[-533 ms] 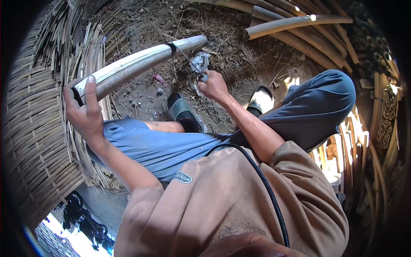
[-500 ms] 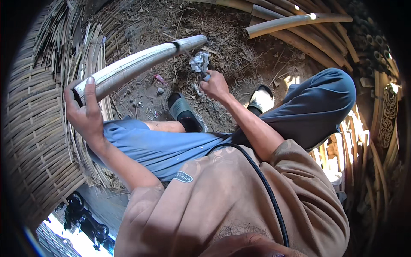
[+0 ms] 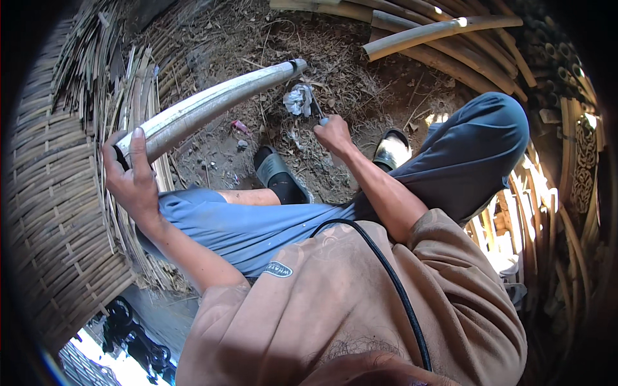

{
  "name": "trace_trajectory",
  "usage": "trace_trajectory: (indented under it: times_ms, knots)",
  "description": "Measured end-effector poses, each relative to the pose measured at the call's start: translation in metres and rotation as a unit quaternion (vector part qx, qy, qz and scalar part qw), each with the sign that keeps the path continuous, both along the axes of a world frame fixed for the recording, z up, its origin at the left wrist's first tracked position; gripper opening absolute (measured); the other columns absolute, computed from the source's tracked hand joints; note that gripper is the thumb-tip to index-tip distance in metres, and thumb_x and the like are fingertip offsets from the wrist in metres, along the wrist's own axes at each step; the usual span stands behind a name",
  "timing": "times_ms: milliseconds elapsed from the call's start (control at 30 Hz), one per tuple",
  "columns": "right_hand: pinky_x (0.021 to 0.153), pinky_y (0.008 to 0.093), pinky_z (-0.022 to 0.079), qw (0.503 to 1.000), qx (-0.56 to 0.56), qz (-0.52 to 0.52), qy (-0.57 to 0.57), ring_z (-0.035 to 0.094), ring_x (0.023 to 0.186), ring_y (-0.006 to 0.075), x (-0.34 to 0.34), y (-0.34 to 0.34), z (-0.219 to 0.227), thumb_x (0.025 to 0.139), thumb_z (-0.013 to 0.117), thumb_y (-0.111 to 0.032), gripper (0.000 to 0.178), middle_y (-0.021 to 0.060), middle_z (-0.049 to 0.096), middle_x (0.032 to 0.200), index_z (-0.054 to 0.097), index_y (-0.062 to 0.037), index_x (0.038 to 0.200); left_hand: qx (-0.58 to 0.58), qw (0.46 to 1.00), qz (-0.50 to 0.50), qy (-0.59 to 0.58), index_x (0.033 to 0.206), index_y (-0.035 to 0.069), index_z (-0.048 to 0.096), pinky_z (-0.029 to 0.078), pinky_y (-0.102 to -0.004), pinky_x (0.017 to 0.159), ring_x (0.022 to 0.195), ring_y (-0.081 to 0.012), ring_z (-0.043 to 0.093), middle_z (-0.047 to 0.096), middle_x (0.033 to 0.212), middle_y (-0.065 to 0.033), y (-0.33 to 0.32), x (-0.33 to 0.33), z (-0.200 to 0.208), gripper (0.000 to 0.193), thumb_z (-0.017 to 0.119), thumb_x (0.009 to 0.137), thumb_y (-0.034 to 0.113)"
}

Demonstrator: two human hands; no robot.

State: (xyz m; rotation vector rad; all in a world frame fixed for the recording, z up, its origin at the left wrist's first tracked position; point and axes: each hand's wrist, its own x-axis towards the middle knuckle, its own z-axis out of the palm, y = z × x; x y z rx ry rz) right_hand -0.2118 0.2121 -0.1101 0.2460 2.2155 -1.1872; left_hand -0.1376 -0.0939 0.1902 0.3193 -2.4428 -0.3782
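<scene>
A long, pale, slightly curved bamboo pole (image 3: 212, 106) slants up from left to right above the ground. My left hand (image 3: 134, 177) grips its lower left end, with the thumb laid along the top. A dark narrow mark crosses the pole near its far end; I cannot tell whether it is shadow or blade. My right hand (image 3: 333, 136) is closed round the handle of a knife with a thin dark blade (image 3: 315, 103), which points up toward that far end. Whether blade and pole touch is unclear. A crumpled whitish wad (image 3: 297, 100) lies beside the blade.
Curved bamboo poles (image 3: 444, 35) are piled at the far right. Split strips (image 3: 138, 83) and a woven bamboo panel (image 3: 55, 186) stand at the left. My sandalled foot (image 3: 277, 170) rests on the littered ground. A motorcycle (image 3: 132, 338) shows at the lower left.
My right hand has moved slightly right and down with the knife. The dark mark on the pole now sits closer to its far end. My left hand keeps its grip.
</scene>
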Motion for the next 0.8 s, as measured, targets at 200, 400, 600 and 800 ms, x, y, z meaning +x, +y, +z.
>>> trace_trajectory:
  times_ms: [200,400,600,800]
  knots:
    - [0.081,0.0473,0.055,0.986,-0.054,0.064,0.145,0.072,0.087,0.0404,0.006,-0.02,0.026,0.082,0.067,-0.02,0.038,0.0268,0.072,0.088,0.069,0.0065,0.109,0.029,0.998,0.026,-0.056,0.123,0.008,0.065,0.046,-0.0268,0.053,0.067,-0.0116,0.059,0.067,0.098,-0.0074,0.01,-0.006,0.003,0.044,0.068,0.1,0.045]
    - [0.082,0.0486,0.055,0.999,0.028,0.005,0.046,0.072,0.089,0.0429,0.004,-0.003,0.001,0.082,0.068,-0.022,0.036,0.0266,0.073,0.092,0.069,0.0085,0.101,0.127,0.989,-0.023,-0.066,0.123,0.006,0.064,0.044,-0.025,0.055,0.063,-0.01,0.055,0.067,0.095,-0.0067,0.006,0.008,0.008,0.036,0.068,0.098,0.032]
    - [0.081,0.0469,0.055,0.987,-0.059,0.071,0.131,0.072,0.085,0.0402,0.007,-0.022,0.028,0.081,0.069,-0.022,0.038,0.0251,0.072,0.086,0.071,0.0057,0.107,0.135,0.987,0.007,-0.083,0.124,0.005,0.063,0.044,-0.0235,0.055,0.062,-0.0085,0.053,0.067,0.095,-0.0063,0.021,0.002,0.011,0.037,0.069,0.097,0.029]
    - [0.087,0.0499,0.055,0.997,-0.022,0.043,0.053,0.071,0.095,0.0449,0.005,-0.007,0.014,0.08,0.068,-0.023,0.037,0.0292,0.073,0.094,0.071,0.0045,0.104,0.081,0.993,-0.026,-0.083,0.123,0.005,0.064,0.044,-0.0232,0.054,0.062,-0.0084,0.053,0.067,0.096,-0.0057,0.005,0.008,0.009,0.035,0.069,0.097,0.029]
